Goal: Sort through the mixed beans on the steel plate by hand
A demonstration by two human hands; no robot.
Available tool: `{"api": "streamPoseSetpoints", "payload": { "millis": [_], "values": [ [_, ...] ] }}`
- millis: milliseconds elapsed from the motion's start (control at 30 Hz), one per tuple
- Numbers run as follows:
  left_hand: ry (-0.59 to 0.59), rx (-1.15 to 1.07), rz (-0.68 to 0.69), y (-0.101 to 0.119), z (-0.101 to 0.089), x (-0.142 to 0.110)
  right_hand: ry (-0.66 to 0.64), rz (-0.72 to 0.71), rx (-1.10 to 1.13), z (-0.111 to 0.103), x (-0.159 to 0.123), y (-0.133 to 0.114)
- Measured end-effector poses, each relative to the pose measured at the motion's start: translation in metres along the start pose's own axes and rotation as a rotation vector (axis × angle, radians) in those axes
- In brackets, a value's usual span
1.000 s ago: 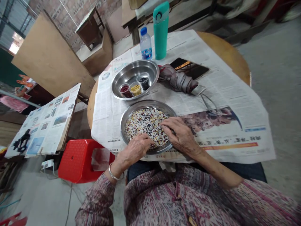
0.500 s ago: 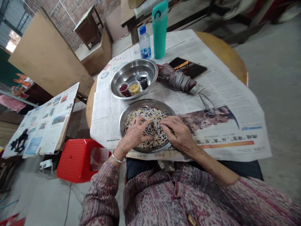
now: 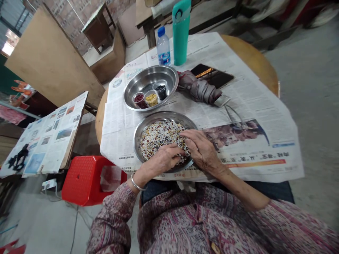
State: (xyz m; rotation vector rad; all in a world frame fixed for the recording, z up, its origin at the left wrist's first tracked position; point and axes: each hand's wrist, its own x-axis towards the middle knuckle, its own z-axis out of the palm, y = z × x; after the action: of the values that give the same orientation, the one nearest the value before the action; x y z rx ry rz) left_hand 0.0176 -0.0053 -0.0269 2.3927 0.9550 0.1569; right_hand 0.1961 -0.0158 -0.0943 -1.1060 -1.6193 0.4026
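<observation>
A steel bowl (image 3: 137, 128) close to me holds a mix of white grains and dark red, yellow and black beans (image 3: 159, 135). My left hand (image 3: 165, 157) reaches over the near rim, its fingertips bent together at the right side of the mix; whatever is in them is hidden. My right hand (image 3: 203, 151) lies across the bowl's right rim, fingers curled toward the thumb, and I cannot make out what they hold. The two hands' fingertips are close together. Behind, a larger steel basin (image 3: 137, 83) holds clear cups of red beans (image 3: 140, 100), yellow beans (image 3: 152, 99) and black beans (image 3: 161, 91).
Newspaper (image 3: 116, 134) covers the round table (image 3: 261, 67). A water bottle (image 3: 163, 47), a teal flask (image 3: 181, 33), a folded umbrella (image 3: 198, 87) and a dark phone or tablet (image 3: 222, 78) stand or lie beyond. A red stool (image 3: 82, 180) is at lower left, below a newspaper-covered side table (image 3: 53, 130).
My left hand has moved right and toward me across the bowl, its spread fingers now drawn together beside the right hand. The right hand stays at the right rim, fingers slightly more curled.
</observation>
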Motion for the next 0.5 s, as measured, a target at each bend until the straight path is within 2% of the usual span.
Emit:
{"api": "streamPoseSetpoints", "payload": {
  "millis": [133,267,400,500],
  "values": [
    [-0.041,0.232,0.088,0.001,0.002,0.014,-0.002,0.009,0.016,0.0,-0.001,0.0],
    [0.042,0.446,0.041,-0.008,-0.007,0.029,-0.006,-0.016,0.006,0.0,-0.001,0.0],
    [0.094,0.553,-0.123,-0.02,-0.023,0.033,-0.009,-0.02,-0.009,0.0,0.0,0.0],
    [0.136,0.604,-0.307,-0.027,-0.032,0.02,-0.008,-0.01,-0.013,0.0,-0.001,0.001]
  ]
}}
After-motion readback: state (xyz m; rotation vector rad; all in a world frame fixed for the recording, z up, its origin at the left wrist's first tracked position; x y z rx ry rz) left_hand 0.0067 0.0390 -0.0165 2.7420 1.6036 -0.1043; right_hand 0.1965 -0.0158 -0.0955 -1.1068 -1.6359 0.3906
